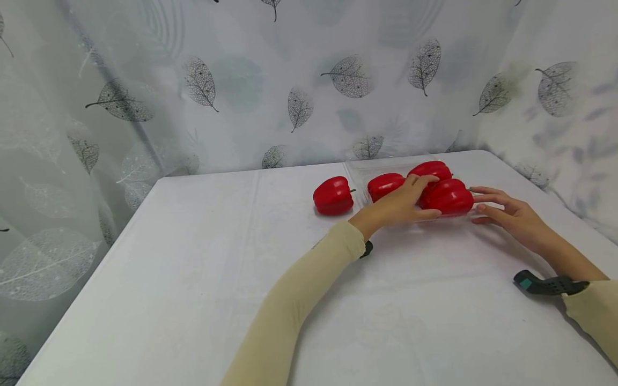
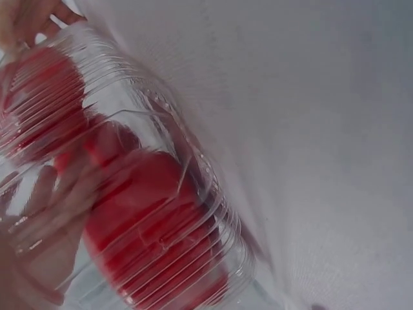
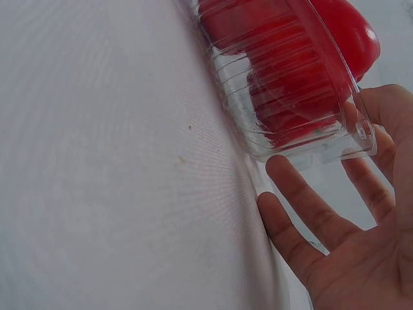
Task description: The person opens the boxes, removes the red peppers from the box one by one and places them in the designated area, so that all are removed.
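A clear ribbed plastic container point(image 1: 359, 174) holds red bell peppers: one at its left point(image 1: 384, 185), one at the back point(image 1: 431, 169) and a large one point(image 1: 450, 197) at the front right. My left hand point(image 1: 399, 202) reaches over the container's front side, its fingers lying among the peppers and its thumb low beside the large one. Through the plastic in the left wrist view, those fingers look extended. At the container's right end, my right hand point(image 1: 516, 221) has its fingers spread, fingertips right at the rim's corner and close to the large pepper.
Another red bell pepper point(image 1: 333, 196) lies on the white-covered table point(image 1: 193, 279), just left of the container. A leaf-patterned curtain point(image 1: 232, 86) hangs behind the table and along both sides. Dark wrist straps point(image 1: 550, 284) show at the sleeves.
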{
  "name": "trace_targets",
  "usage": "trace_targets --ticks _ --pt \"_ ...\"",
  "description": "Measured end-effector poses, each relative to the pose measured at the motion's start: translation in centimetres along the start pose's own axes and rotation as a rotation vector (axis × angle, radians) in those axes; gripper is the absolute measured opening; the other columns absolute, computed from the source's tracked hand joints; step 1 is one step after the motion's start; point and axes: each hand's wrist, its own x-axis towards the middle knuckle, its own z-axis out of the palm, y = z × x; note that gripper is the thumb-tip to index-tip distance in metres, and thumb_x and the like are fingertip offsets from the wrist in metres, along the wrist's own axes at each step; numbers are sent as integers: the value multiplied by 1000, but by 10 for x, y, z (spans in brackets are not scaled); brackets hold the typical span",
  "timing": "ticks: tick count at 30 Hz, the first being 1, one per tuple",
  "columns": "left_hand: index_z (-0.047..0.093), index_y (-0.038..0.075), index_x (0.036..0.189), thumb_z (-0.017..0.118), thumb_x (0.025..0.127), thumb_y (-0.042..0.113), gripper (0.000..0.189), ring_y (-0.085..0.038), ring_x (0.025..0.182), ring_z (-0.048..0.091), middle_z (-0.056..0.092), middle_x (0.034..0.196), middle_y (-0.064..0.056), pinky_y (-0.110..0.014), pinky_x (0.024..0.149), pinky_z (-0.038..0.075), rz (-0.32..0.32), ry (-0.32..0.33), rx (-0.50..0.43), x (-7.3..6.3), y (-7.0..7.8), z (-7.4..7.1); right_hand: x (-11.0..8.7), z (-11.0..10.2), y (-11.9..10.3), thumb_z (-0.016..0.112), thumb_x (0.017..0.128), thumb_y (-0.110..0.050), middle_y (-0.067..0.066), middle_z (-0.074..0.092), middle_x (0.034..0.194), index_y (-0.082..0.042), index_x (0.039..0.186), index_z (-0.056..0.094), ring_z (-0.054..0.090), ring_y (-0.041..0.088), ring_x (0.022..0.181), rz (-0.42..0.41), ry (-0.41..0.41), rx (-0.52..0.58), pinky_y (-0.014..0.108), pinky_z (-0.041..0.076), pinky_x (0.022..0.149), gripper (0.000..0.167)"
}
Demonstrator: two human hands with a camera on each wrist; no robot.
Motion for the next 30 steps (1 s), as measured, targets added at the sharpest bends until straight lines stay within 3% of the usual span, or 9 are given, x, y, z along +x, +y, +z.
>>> trace_targets --ticks 6,16,30 --pt "15 28 154 71 88 37 88 -1 135 29 30 152 11 -20 98 45 -23 -23 -17 7 0 4 -2 1 1 53 99 -5 -12 40 142 -1 133 54 55 -8 107 -11 7 1 15 54 73 34" --pt "17 31 153 70 89 39 84 0 133 30 34 149 13 -21 98 45 -48 -49 -49 10 0 8 -5 1 5 54 99 -6 -11 40 144 -3 134 54 53 -8 109 -1 19 -13 14 54 73 35" --pt "18 33 153 73 86 37 87 -1 132 31 34 148 13 -22 96 47 -79 -30 -64 12 -2 5 1 3 2 54 99 -7 -6 38 146 -2 133 54 52 -8 109 10 9 -12 14 53 73 35"
